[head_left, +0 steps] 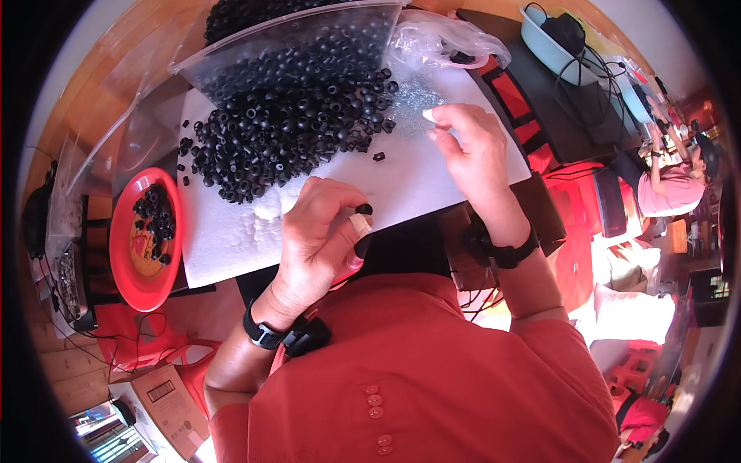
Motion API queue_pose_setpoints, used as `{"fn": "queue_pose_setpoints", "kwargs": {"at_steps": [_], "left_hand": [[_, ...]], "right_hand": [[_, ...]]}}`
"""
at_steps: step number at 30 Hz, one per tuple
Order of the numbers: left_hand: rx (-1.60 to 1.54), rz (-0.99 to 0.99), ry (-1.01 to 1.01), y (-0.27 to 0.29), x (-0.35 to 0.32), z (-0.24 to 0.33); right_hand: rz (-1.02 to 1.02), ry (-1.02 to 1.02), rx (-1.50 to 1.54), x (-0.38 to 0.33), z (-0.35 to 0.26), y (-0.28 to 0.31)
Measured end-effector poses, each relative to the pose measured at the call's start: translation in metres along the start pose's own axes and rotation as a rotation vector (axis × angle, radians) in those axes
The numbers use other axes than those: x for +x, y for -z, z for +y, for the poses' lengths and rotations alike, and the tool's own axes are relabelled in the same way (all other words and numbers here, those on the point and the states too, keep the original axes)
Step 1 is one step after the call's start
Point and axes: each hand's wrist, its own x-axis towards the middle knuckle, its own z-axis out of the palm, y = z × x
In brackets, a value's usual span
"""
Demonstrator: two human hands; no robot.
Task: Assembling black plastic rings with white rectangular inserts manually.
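My left hand (312, 235) is closed at the near edge of the white work surface (417, 174), with a small black plastic cap (363, 209) between thumb and index finger. White tape wraps the thumb tip. Further right, my right hand (475, 150) hovers by a loose heap of tiny shiny pieces (415, 106), too small to name. Its thumb and taped index fingertip stand a little apart, and I see nothing between them. A big pile of black caps (270, 139) spreads from the mouth of a clear plastic bin (285, 32).
To the left stands a red oval tray (120, 266) with some black caps in it. A clear plastic bag (440, 38) lies at the back right. Beyond it are a light-blue basin (540, 38) with cables and another person (668, 185). A cardboard box (166, 409) stands lower left.
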Motion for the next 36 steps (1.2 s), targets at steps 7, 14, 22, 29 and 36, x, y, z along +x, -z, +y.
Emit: {"fn": "queue_pose_setpoints", "kwargs": {"at_steps": [7, 14, 22, 29, 36], "left_hand": [[0.024, 0.002, 0.034, -0.005, 0.002, 0.004], [0.100, -0.051, 0.046, -0.015, 0.013, 0.015], [-0.002, -0.079, 0.117, -0.021, 0.021, 0.018], [-0.045, -0.161, 0.076, -0.031, 0.032, 0.008], [-0.157, -0.053, 0.123, -0.027, 0.034, 0.002]], "right_hand": [[-0.073, 0.119, 0.029, -0.007, -0.019, -0.017], [-0.175, 0.135, -0.152, -0.013, -0.024, -0.019], [-0.120, 0.095, -0.158, -0.016, -0.024, -0.012], [-0.200, 0.143, -0.220, -0.016, -0.019, -0.003], [-0.243, 0.261, -0.158, -0.015, -0.022, 0.002]]}}
